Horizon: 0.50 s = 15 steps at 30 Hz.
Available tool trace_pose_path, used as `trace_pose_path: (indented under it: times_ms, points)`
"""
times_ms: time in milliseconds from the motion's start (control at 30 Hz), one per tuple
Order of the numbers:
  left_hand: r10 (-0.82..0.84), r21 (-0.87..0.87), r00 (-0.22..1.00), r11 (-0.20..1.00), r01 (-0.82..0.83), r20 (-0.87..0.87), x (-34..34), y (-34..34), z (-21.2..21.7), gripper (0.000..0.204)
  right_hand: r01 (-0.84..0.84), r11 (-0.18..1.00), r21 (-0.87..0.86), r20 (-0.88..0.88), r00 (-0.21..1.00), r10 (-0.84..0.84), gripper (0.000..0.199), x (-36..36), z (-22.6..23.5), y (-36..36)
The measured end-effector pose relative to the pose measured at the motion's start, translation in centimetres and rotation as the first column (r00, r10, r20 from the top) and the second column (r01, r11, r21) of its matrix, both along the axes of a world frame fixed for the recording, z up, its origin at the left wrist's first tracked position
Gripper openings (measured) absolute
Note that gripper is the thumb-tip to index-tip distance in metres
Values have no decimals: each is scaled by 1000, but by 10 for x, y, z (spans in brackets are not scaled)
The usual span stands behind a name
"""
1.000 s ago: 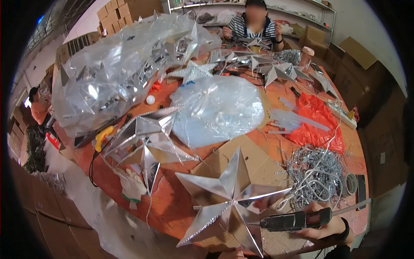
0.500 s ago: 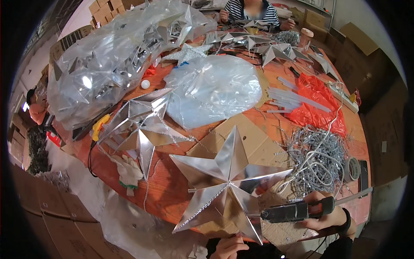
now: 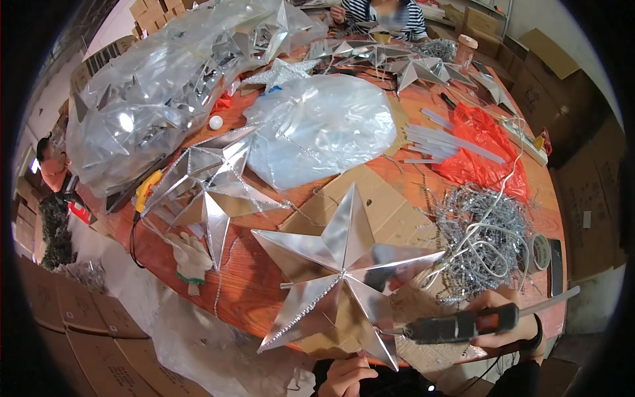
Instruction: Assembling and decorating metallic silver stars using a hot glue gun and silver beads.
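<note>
A large silver five-pointed star (image 3: 338, 278) lies on a sheet of brown cardboard (image 3: 390, 212) at the near edge of the orange table (image 3: 251, 291). My right hand (image 3: 506, 321) grips a dark glue gun (image 3: 456, 325) whose nozzle points left at the star's lower right arm. My left hand (image 3: 347, 377) sits at the bottom edge, just under the star's lower point; its fingers are curled and I cannot see anything in them.
A tangle of silver tinsel and white cord (image 3: 483, 238) lies to the right. More silver stars (image 3: 211, 185), clear plastic bags (image 3: 324, 126) of stars, a red bag (image 3: 486, 149), glue sticks (image 3: 443, 142) and a white glove (image 3: 188, 258) cover the table. A person (image 3: 387, 16) works opposite.
The view has dropped nearer to the table. My left hand has come into view under the star, and the glue gun's nozzle has closed in on the star's lower right arm.
</note>
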<state>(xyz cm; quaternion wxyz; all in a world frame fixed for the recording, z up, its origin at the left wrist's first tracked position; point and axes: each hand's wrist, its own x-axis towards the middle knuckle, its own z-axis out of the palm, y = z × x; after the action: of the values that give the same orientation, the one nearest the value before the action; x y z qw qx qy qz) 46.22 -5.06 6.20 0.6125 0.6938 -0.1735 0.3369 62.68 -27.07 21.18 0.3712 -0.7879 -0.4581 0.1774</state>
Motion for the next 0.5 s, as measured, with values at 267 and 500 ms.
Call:
trace_pose_path:
  times_ms: [267,500]
  points:
    - [-17,59,968,998,32,-250,-11,4,0,18,-175,984,40,-313,933,179,33,-8,-15,-34]
    - [4,45,972,999,6,-233,-11,3,2,19,-25,972,234,-394,911,118,33,-20,-43,-48]
